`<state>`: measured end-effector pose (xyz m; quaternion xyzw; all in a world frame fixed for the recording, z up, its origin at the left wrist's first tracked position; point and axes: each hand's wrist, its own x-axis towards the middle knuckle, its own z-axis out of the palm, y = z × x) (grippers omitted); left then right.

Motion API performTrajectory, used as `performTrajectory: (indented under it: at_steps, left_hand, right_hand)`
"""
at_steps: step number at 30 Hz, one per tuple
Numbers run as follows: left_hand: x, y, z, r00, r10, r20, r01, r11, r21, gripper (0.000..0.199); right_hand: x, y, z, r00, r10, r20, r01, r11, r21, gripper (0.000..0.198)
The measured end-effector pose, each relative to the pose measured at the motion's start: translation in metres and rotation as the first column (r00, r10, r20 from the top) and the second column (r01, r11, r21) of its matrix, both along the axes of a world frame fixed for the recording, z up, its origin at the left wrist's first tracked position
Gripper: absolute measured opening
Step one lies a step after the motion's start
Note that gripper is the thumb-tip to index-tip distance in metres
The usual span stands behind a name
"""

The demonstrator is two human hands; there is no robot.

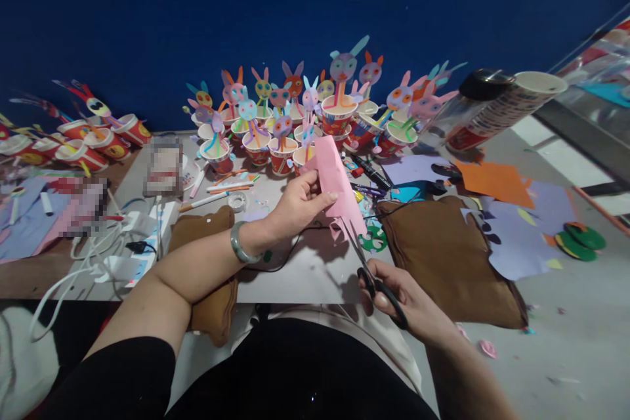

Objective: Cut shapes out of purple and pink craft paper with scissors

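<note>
Between the thumb and fingers of my left hand (306,202) is a folded sheet of pink paper (335,174), held up over the table. My right hand (401,295) grips black-handled scissors (377,285) by their finger loops. The scissor blades meet the lower edge of the pink paper, where a cut strip curls away. Just behind the paper stand several paper cups (283,156) with paper rabbit figures on top. Scraps of green paper (375,239) lie beyond the blades.
Brown cushions (443,256) lie on both sides of my hands. A power strip (157,233) with tangled white cables is at left. Purple paper (516,243), orange paper (495,184) and a stack of cups (506,111) are at right. Markers (371,172) lie behind the paper.
</note>
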<state>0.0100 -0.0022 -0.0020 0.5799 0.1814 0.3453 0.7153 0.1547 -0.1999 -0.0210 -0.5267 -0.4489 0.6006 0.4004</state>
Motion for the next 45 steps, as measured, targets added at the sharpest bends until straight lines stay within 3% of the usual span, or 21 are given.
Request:
performTrajectory:
  at_steps: [16,31,38,45]
  left_hand:
    - [-0.002,-0.005,0.003,1.000,-0.005,-0.027,0.005,1.000,0.000,0.039]
    - [-0.002,-0.011,0.003,0.995,-0.047,-0.085,0.044,0.998,-0.038,0.049]
    - [-0.004,-0.010,0.005,0.989,-0.097,-0.108,0.084,0.989,-0.123,0.052]
    - [-0.003,-0.010,0.002,0.982,-0.149,-0.113,0.141,0.987,-0.075,0.042]
  right_hand:
    - [0.003,0.001,-0.004,1.000,0.008,0.014,-0.008,1.000,-0.004,0.057]
    - [-0.005,0.006,-0.014,0.986,-0.116,-0.120,0.111,0.993,-0.049,0.058]
    - [-0.003,0.005,-0.017,0.979,-0.150,-0.135,0.149,0.989,-0.014,0.056]
    - [0.001,0.001,-0.021,0.985,-0.110,-0.130,0.110,0.994,-0.006,0.055]
